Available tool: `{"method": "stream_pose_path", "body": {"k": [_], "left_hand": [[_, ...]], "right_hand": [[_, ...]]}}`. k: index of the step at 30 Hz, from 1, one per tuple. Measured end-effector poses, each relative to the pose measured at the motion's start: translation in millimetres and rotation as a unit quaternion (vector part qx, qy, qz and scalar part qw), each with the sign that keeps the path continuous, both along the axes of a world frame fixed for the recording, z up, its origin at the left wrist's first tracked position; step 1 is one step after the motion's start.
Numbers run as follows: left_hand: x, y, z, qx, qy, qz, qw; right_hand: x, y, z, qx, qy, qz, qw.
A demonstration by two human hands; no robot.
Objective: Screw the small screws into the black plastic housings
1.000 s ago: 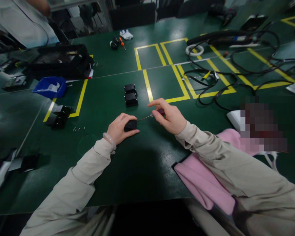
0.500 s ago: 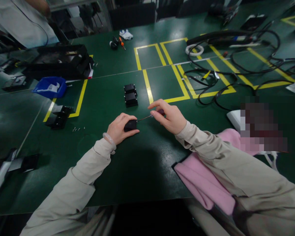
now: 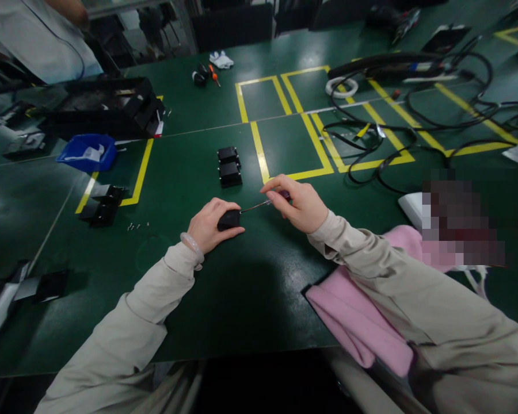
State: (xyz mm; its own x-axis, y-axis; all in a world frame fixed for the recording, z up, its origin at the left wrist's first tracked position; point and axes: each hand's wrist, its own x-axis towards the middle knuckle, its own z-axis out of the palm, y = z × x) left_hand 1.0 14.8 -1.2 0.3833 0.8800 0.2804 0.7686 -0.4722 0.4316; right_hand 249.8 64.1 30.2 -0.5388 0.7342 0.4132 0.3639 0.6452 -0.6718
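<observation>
My left hand (image 3: 209,223) is closed round a small black block (image 3: 229,219) resting on the green table (image 3: 259,287). My right hand (image 3: 299,204) pinches the dark handle of a thin screwdriver (image 3: 259,204). The metal shaft runs left, with its tip against the block's right side. Two more black blocks (image 3: 229,167) lie just beyond my hands, beside a yellow tape line.
Tiny screws (image 3: 138,226) lie left of my left hand, near black brackets (image 3: 103,206). A blue bin (image 3: 86,152) and a black tray (image 3: 103,106) stand at the back left. Tangled black cables (image 3: 397,121) cover the right side. A pink cloth (image 3: 362,322) lies under my right arm.
My right hand's fingers have shifted slightly on the screwdriver handle. My left hand and the block have stayed in place.
</observation>
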Motion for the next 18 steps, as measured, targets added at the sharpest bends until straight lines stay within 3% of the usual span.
{"method": "stream_pose_path", "body": {"k": [18], "left_hand": [[-0.6, 0.7, -1.4, 0.017, 0.007, -0.009, 1.000]], "right_hand": [[-0.1, -0.1, 0.3, -0.003, 0.005, -0.001, 1.000]]}}
